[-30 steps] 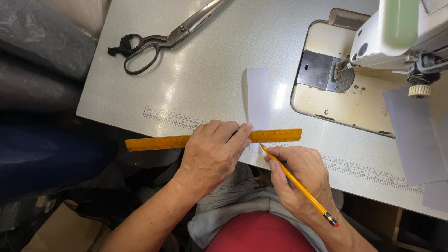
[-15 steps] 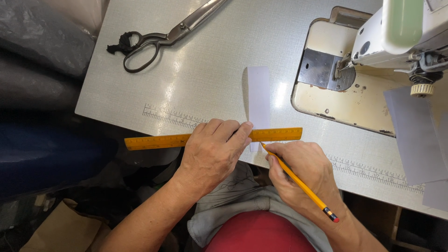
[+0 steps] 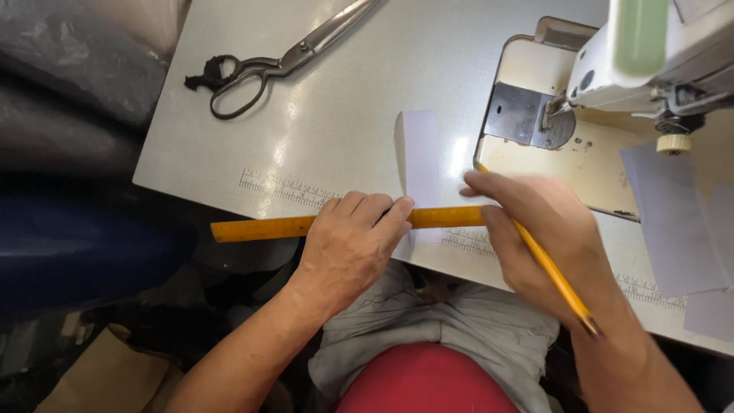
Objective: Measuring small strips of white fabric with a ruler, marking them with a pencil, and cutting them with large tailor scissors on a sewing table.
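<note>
My left hand (image 3: 350, 246) presses flat on a yellow wooden ruler (image 3: 260, 228) that lies along the table's near edge. Under the ruler runs a narrow white strip of paper or fabric (image 3: 421, 157), pointing away from me. My right hand (image 3: 544, 237) grips a yellow pencil (image 3: 552, 275), its tip up near the ruler's right end and the strip; the pencil's back end points toward my body.
Large dark-handled shears (image 3: 283, 57) lie at the table's far left. A sewing machine (image 3: 612, 69) stands at the right on the pale table (image 3: 344, 115), with white pieces (image 3: 673, 222) beside it. A printed scale runs along the table edge.
My right hand has moved up and to the right with the pencil, away from the ruler's lower edge. The left hand and ruler have stayed put.
</note>
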